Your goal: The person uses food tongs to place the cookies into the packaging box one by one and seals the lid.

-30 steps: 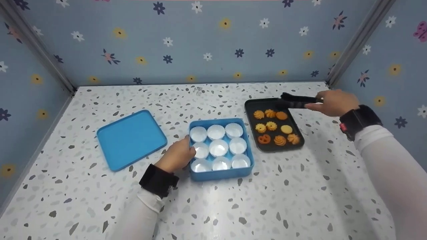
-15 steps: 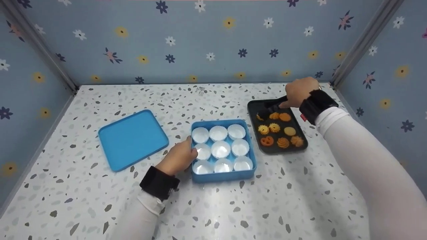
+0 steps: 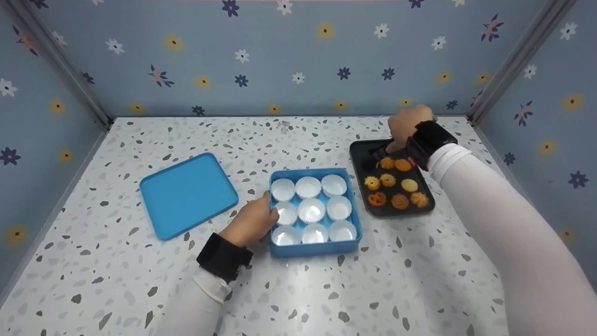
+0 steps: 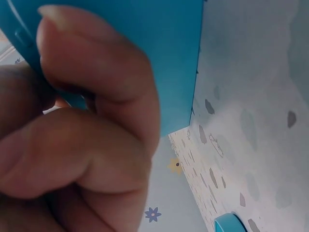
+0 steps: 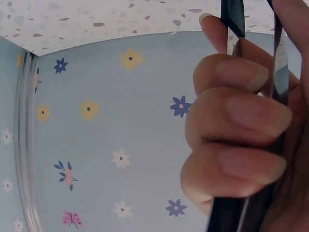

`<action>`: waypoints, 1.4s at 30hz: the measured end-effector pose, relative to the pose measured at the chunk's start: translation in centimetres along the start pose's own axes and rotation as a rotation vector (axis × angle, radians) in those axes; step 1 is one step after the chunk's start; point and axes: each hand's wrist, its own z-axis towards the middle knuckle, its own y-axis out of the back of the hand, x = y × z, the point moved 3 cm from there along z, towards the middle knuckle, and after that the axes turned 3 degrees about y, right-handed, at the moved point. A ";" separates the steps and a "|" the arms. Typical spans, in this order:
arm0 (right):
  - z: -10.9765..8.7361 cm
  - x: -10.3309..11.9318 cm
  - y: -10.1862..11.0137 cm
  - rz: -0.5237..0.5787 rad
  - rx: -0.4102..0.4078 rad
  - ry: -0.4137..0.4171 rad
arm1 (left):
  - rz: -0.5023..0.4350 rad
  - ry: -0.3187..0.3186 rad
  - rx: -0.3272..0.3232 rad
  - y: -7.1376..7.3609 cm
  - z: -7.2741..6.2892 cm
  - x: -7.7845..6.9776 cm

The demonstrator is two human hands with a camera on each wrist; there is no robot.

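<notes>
My left hand (image 3: 251,219) grips the left wall of a blue square box (image 3: 315,249), with the thumb over its rim. White paper baking cups (image 3: 311,211) stand in rows inside it and look empty. Black tongs (image 5: 233,19) are held in my right hand (image 3: 406,127), fingers wrapped around both arms. In the head view the tongs' tips reach down to the back left corner of a dark baking tray (image 3: 396,213), covering the cookie there. Whether they pinch it cannot be seen. Several cookies (image 3: 387,180) lie on the tray, among them a pretzel-shaped one (image 3: 377,199).
A blue lid (image 3: 189,196) lies flat on the left of the speckled white tabletop (image 3: 298,298). Flower-patterned panels (image 3: 289,56) stand behind and at both sides. The tray sits just right of the box, with a narrow gap between.
My right hand has moved left and over the tray, bringing the tongs from its back right edge down onto the back left cookie. My left hand has stayed on the box.
</notes>
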 end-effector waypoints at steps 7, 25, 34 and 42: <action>0.4 0.7 0.8 -0.039 0.026 0.003 | -0.002 0.010 0.009 -0.1 -0.1 0.0; -2.1 0.1 2.7 -0.090 -0.061 0.018 | 0.013 -0.025 0.004 0.0 -0.2 0.1; -6.8 0.6 7.8 0.043 -0.168 0.073 | 0.017 0.009 0.022 0.4 -0.1 -0.1; -7.7 6.0 9.5 0.052 -0.206 0.200 | 0.015 0.012 0.035 0.1 0.0 -0.1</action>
